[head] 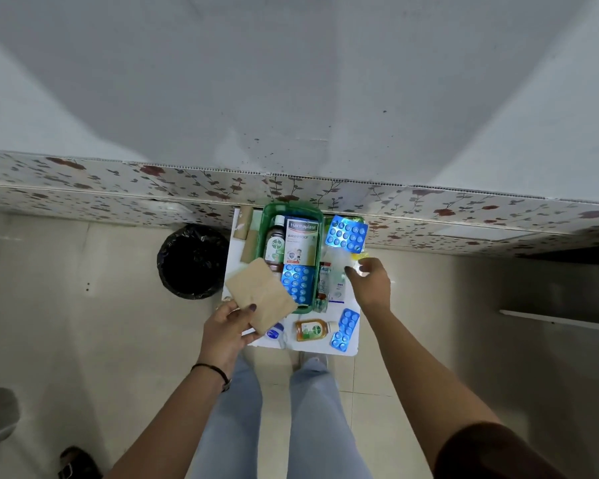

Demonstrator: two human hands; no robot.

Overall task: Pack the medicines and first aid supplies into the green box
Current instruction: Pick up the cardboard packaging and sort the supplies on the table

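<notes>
The green box [293, 207] sits on a small white table [325, 347] and holds a dark Dettol bottle [275, 245], a Hansaplast carton [301, 242] and a blue blister strip [298, 283]. My left hand [227, 328] grips a tan flat pad [260, 299] over the box's near left corner. My right hand [370, 283] hovers right of the box with fingers around a small clear, yellowish packet [355, 264]. On the table lie another blister strip [347, 234], a tube and small carton [331, 283], an orange Dettol bottle [312, 330], a third blister strip [344, 328] and a small blue-capped jar [275, 331].
Tan bandage rolls [244, 224] lie left of the box. A black bin [191, 261] stands on the floor left of the table. A floral-patterned ledge [429, 205] runs behind it. My legs are below the table's near edge.
</notes>
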